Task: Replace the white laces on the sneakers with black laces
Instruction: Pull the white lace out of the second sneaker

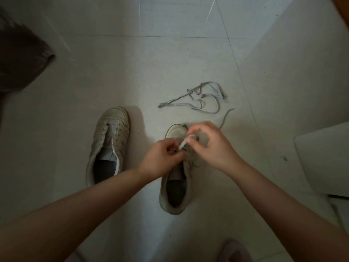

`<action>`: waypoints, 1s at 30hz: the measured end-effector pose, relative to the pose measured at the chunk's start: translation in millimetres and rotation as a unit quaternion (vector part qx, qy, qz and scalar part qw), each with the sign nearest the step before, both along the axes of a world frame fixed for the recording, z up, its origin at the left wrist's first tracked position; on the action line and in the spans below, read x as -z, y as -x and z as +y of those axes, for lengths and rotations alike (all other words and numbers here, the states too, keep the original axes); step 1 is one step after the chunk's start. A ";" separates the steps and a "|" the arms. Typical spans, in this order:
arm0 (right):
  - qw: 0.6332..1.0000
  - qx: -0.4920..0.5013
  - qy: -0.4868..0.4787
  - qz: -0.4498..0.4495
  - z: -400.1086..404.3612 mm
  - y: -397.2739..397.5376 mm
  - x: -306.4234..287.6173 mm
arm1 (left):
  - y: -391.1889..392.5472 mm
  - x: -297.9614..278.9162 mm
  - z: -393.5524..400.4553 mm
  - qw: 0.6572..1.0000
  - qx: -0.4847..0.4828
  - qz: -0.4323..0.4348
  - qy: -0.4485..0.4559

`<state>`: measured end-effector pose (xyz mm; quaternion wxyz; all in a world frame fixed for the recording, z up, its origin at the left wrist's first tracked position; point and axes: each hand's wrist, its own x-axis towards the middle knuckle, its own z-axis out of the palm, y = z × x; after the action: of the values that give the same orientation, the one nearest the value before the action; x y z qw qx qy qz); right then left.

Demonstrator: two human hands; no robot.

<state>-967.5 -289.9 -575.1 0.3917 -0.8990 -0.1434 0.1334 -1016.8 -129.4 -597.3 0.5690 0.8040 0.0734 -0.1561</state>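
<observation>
We kneel over a pale tiled floor that fills the frame. Left of centre sits the left sneaker, its eyelets bare and no lace in it. At lower centre stands the right sneaker, toe pointing up the frame, and this is the one we are working on. Above it, right of centre, a loose white lace lies in a tangle on the tiles, well apart from both shoes. No black laces show anywhere in view.

Our two hands meet over the right sneaker's front eyelets. The left hand pinches something small at the tongue, though what exactly we cannot tell. The right hand pinches a short bright stretch of the shoe's white lace, whose free end trails off toward the upper right.

We judge we are unthreading this second shoe. To do it well, we should steady the shoe with the left hand, loosen one crossing at a time and draw the lace straight out of its eyelet, not yank.
</observation>
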 end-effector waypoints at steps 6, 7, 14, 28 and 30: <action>0.992 -0.017 0.119 0.047 -13.9 0.2 5.7 | -15.4 6.2 23.3 0.957 -0.268 0.103 0.040; 0.986 -0.044 0.140 0.082 -12.9 4.1 10.3 | -15.2 9.8 26.9 0.950 -0.293 0.104 0.025; 0.970 -0.067 0.161 0.170 -5.6 11.7 23.5 | 7.4 4.8 21.5 0.961 -0.250 0.015 -0.113; 0.939 -0.214 0.261 0.068 10.4 3.3 13.8 | 25.0 3.9 -18.9 0.934 0.120 -0.057 -0.331; 0.906 -0.269 0.323 -0.037 12.9 -11.7 5.2 | 25.4 2.4 -18.5 0.936 0.125 -0.055 -0.325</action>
<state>-955.7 -277.0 -580.3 0.0229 -0.9078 -0.3436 0.2395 -1042.2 -147.9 -599.7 0.2554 0.9551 -0.0127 -0.1494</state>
